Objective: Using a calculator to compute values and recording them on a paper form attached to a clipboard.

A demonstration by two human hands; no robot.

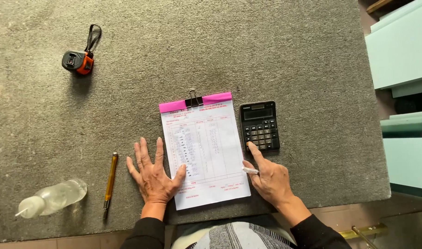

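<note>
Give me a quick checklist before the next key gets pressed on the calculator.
1. Right hand index finger on the calculator keypad: ok.
2. Pen held in that hand: ok.
3. Left hand flat, thumb pinning the paper form: ok.
4. Binder clip on the form's top edge: ok.
5. Calculator display reading: cannot tell.
6. Which row the thumb marks: cannot tell.

Grey felt table (pixel 266 46) — tape measure (pixel 78 61), clipboard form (pixel 204 152), calculator (pixel 260 125), glass cutter (pixel 110 179), bottle (pixel 54 197).
</note>
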